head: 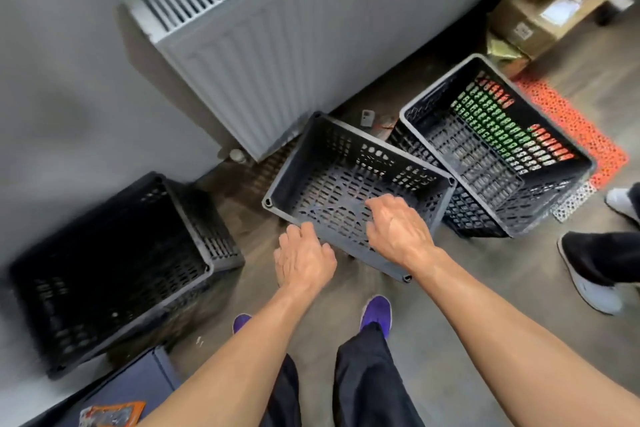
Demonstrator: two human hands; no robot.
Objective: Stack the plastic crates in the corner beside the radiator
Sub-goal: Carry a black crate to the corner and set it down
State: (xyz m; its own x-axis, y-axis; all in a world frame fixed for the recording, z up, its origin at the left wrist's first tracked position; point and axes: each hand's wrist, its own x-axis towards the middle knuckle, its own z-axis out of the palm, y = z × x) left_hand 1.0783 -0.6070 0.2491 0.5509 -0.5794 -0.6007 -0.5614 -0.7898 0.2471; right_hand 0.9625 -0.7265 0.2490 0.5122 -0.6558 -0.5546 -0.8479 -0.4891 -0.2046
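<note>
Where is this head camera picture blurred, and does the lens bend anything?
Head view: motion blur smears the black slotted plastic crate at left and the brown cardboard boxes top right; the tilted dark grey plastic crate at centre is sharper; the wide lens slants and slightly bows the white ribbed radiator.

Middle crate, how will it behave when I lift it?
Probably light: the middle crate is empty, with perforated walls and floor. Likely stiff, given its moulded rim and corner posts. It may snag the right crate, which its corner overlaps.
</note>
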